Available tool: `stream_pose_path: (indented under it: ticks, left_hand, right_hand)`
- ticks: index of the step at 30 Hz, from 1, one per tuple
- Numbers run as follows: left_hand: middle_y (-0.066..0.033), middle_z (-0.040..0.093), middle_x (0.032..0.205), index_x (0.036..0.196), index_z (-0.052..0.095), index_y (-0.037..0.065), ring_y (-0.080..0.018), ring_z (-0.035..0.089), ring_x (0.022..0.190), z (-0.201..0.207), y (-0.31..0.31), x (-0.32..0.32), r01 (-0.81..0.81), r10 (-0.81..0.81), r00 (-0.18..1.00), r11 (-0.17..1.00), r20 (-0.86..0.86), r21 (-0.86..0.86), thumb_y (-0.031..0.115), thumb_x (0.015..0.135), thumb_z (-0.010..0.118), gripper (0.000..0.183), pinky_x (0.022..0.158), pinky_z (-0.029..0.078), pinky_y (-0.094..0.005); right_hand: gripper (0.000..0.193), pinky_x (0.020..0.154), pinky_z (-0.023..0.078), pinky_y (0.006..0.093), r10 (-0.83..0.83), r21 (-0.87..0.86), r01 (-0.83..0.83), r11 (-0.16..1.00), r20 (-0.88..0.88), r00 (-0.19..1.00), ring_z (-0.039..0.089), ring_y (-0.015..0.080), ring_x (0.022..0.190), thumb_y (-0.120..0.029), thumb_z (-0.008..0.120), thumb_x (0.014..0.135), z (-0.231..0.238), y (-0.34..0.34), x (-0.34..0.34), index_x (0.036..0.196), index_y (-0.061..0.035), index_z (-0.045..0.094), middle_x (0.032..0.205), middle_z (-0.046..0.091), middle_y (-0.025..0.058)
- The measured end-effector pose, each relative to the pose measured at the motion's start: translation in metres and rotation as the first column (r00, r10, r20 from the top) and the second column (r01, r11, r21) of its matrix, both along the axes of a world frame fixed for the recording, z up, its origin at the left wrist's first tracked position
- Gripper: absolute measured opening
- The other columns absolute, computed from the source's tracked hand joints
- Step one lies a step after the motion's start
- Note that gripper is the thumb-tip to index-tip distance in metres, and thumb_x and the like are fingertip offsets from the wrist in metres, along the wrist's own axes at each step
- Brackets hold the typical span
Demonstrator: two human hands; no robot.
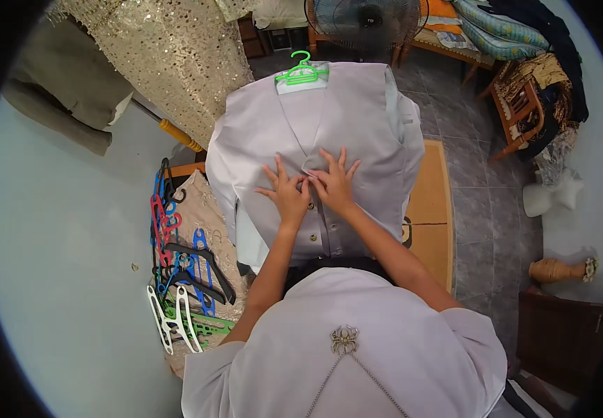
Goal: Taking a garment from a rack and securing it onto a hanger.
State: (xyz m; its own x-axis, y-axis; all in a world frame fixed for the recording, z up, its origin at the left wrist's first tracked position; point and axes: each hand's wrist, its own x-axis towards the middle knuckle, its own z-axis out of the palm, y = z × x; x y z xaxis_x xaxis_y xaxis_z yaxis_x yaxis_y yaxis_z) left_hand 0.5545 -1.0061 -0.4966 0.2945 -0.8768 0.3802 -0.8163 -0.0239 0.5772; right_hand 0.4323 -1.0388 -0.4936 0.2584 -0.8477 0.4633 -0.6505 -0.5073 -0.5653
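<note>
A pale grey vest [252,118] lies spread in front of me, with a green hanger [301,75] in its neck opening. My left hand [291,198] pinches the vest's front edge at the foot of the V-neck, thumb and index finger together and the other fingers fanned out. Close beside it, my right hand [335,182] pinches the overlapping edge in the same way. Whether a button sits between the fingertips is hidden. Below the hands, metallic buttons [313,238] run down the front opening. White cloth shows beneath the vest on the left.
Several coloured hangers, among them a white hanger [176,324], lie on beige lace cloth at left. A sequined fabric [169,63] hangs at the far left. A fan [371,24] stands beyond the vest. A wooden chair [521,115] and a vase [559,270] are at right.
</note>
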Motion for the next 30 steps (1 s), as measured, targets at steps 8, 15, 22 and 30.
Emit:
stream_pose_path:
  ticks: [8,15,22,30]
  left_hand:
    - [-0.0105,0.023,0.145,0.080,0.070,0.012,-0.0428,0.003,0.134,-0.008,0.001,-0.001,-0.047,0.047,0.999,0.999,-0.026,-0.006,0.025,0.076,0.064,0.016,0.091,-0.008,-0.0719]
    - [-0.0145,0.022,0.145,0.094,0.066,0.019,-0.0427,0.004,0.134,0.000,0.007,-0.005,0.005,-0.005,1.000,1.000,0.022,0.010,0.025,0.079,0.059,0.017,0.091,-0.009,-0.0721]
    - [-0.0039,0.032,0.142,0.085,0.066,0.024,-0.0384,0.021,0.131,0.009,-0.011,0.012,0.223,-0.137,0.898,0.961,0.418,-0.165,0.021,0.079,0.059,0.010,0.093,-0.012,-0.0690]
    - [0.0012,0.038,0.138,0.080,0.065,0.023,-0.0353,0.022,0.132,0.003,-0.014,0.010,0.215,-0.116,0.903,0.956,0.413,-0.202,0.022,0.079,0.060,0.005,0.095,-0.014,-0.0666]
  right_hand:
    - [0.026,0.094,-0.004,0.0710,0.052,-0.077,-0.058,0.995,-0.074,0.996,0.010,0.0446,0.132,-0.023,0.066,0.070,-0.007,0.001,-0.004,0.095,-0.0181,0.065,0.137,0.034,0.0064]
    - [0.018,0.092,0.001,0.0739,-0.025,-0.243,-0.011,0.970,-0.144,0.989,0.017,0.0393,0.132,-0.023,0.065,0.072,-0.010,-0.001,-0.003,0.089,-0.0160,0.063,0.131,0.041,-0.0001]
    - [0.017,0.092,-0.002,0.0737,-0.056,-0.118,0.047,0.992,-0.073,0.996,0.014,0.0391,0.132,-0.025,0.065,0.073,-0.006,-0.001,-0.004,0.088,-0.0189,0.065,0.130,0.042,-0.0022]
    - [0.015,0.091,-0.002,0.0749,-0.108,-0.223,0.074,0.972,-0.145,0.984,0.016,0.0364,0.133,-0.025,0.067,0.071,-0.007,-0.003,-0.007,0.083,-0.0182,0.063,0.129,0.043,-0.0035]
